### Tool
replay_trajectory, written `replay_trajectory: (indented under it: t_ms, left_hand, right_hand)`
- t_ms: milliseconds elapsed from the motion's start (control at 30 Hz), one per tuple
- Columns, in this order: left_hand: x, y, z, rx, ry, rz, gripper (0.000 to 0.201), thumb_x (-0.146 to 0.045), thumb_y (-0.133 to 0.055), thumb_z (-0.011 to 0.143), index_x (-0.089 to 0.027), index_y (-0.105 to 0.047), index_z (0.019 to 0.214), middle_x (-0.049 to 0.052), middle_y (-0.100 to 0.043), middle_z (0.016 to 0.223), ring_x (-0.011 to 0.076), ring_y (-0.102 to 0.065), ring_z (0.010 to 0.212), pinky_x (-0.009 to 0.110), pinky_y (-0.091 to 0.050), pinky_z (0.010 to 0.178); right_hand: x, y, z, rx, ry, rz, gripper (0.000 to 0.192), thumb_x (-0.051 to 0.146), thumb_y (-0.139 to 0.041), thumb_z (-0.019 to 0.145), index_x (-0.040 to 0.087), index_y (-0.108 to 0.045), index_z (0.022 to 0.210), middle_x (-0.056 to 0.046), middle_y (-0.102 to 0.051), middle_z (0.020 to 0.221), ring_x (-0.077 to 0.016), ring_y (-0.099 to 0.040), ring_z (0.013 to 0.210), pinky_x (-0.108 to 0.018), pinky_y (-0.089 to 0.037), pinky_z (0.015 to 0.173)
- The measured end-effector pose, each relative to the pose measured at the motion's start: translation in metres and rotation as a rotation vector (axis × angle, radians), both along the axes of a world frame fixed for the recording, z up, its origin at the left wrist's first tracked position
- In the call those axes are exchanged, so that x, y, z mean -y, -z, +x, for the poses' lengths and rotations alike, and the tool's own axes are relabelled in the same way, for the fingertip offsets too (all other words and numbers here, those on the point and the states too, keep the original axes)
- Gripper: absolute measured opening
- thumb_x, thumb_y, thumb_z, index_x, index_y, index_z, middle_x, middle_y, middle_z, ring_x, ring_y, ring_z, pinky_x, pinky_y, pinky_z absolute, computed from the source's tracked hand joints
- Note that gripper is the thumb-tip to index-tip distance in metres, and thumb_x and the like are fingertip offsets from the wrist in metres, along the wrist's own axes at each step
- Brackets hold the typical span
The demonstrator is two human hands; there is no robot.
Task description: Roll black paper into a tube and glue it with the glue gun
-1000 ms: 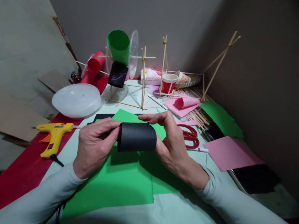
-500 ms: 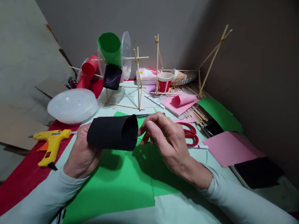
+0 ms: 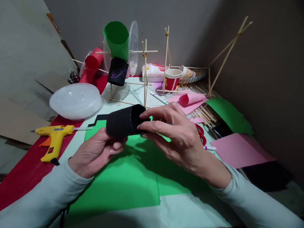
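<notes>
Black tube (image 3: pixel 121 122) held above the bench (image 3: pixel 194 212), open end toward our right.
Our left hand (image 3: pixel 96 150) clasps it from below; our right hand (image 3: pixel 176 135) has fingers touching the open rim, though whether they pinch it we cannot tell. We judge too hard a press there could dent the wall, and a slack left grip could drop it onto the green sheets (image 3: pixel 122 182). We count one held tube, at least two green sheets beneath, one yellow glue gun (image 3: pixel 54 138), one red-and-white cup (image 3: pixel 172 80).
</notes>
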State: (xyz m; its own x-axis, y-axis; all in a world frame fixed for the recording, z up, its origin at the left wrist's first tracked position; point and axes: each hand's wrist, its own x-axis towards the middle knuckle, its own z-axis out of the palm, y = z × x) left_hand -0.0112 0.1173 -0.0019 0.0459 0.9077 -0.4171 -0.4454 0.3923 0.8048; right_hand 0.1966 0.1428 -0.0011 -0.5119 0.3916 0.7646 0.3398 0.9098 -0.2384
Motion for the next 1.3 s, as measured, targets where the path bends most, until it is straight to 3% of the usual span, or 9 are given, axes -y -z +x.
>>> replay_trajectory:
  t_ms: [100,233,367,500,600,733,900,1067,1300]
  left_hand:
    - [0.000,0.004,-0.002,0.006,0.123,-0.049,0.007,-0.009,-0.070,0.067,-0.011,-0.064,0.069,-0.001,-0.055,0.050,0.0031,-0.038,0.035,0.013,-0.033,0.032]
    - [-0.001,0.009,0.000,0.003,0.237,-0.082,0.004,-0.012,-0.069,0.072,-0.008,-0.068,0.072,0.002,-0.059,0.055,0.0028,-0.041,0.035,0.013,-0.032,0.033]
    - [-0.001,0.010,0.004,-0.018,0.235,-0.086,0.006,-0.010,-0.068,0.074,-0.010,-0.066,0.068,0.003,-0.060,0.056,0.0038,-0.043,0.036,0.012,-0.033,0.034]
    - [-0.006,0.013,0.000,-0.102,0.193,-0.048,0.007,-0.006,-0.067,0.073,-0.010,-0.070,0.078,0.003,-0.063,0.058,0.0075,-0.051,0.042,0.015,-0.042,0.037]
    - [-0.013,0.013,-0.010,-0.226,0.009,0.109,0.020,-0.008,-0.073,0.073,-0.011,-0.073,0.092,0.003,-0.068,0.072,0.0087,-0.058,0.052,0.016,-0.048,0.044]
    - [-0.014,0.001,-0.020,-0.483,-0.256,0.443,0.012,-0.012,-0.076,0.074,-0.013,-0.075,0.086,0.003,-0.070,0.083,0.0087,-0.057,0.060,0.016,-0.045,0.046]
    - [-0.003,-0.016,-0.017,-0.771,-0.024,0.632,0.007,-0.012,-0.075,0.079,-0.016,-0.081,0.080,0.001,-0.071,0.073,0.0100,-0.056,0.055,0.021,-0.042,0.053]
    - [0.006,-0.008,-0.008,-0.918,0.243,0.884,0.020,-0.019,-0.081,0.073,-0.029,-0.084,0.090,0.000,-0.078,0.089,0.0176,-0.065,0.072,0.024,-0.047,0.068]
    - [0.010,0.004,-0.004,-1.067,0.213,1.057,0.014,-0.024,-0.067,0.086,-0.028,-0.080,0.083,-0.001,-0.077,0.077,0.0169,-0.067,0.067,0.025,-0.045,0.066]
  right_hand:
    - [-0.007,0.000,0.002,0.031,-0.103,-0.060,0.009,0.019,-0.064,0.098,0.016,-0.071,0.102,-0.008,-0.076,0.102,-0.0177,-0.063,0.086,-0.034,-0.049,0.081]
    - [-0.009,0.004,0.002,-0.034,-0.085,-0.212,0.007,0.023,-0.067,0.097,0.018,-0.073,0.096,-0.005,-0.078,0.089,-0.0175,-0.068,0.079,-0.032,-0.051,0.076]
    - [-0.003,0.001,0.002,-0.043,-0.068,-0.384,0.010,0.025,-0.067,0.097,0.019,-0.075,0.099,-0.006,-0.079,0.094,-0.0173,-0.072,0.078,-0.029,-0.053,0.069]
    - [0.003,-0.006,0.005,0.012,-0.015,-0.354,0.012,0.026,-0.065,0.098,0.019,-0.074,0.097,-0.005,-0.077,0.088,-0.0156,-0.070,0.068,-0.027,-0.051,0.063]
    - [0.008,-0.011,0.007,0.193,0.061,-0.282,0.015,0.022,-0.061,0.100,0.018,-0.073,0.092,-0.005,-0.075,0.083,-0.0154,-0.067,0.067,-0.027,-0.044,0.061]
    - [0.018,-0.011,0.002,0.555,0.138,-0.294,0.020,0.016,-0.054,0.102,0.016,-0.068,0.087,-0.004,-0.064,0.075,-0.0127,-0.052,0.058,-0.029,-0.031,0.056]
    - [0.024,-0.008,-0.004,0.712,0.138,-0.299,0.022,0.015,-0.048,0.104,0.014,-0.064,0.088,-0.002,-0.053,0.075,-0.0118,-0.043,0.060,-0.029,-0.026,0.055]
    - [0.022,-0.002,-0.005,0.667,0.092,-0.270,0.022,0.008,-0.043,0.102,0.014,-0.061,0.091,-0.003,-0.054,0.077,-0.0124,-0.042,0.061,-0.030,-0.026,0.056]
    - [0.025,0.008,-0.008,0.442,0.084,-0.452,0.011,0.016,-0.050,0.101,0.021,-0.051,0.111,-0.003,-0.068,0.090,-0.0151,-0.058,0.068,-0.028,-0.035,0.057]
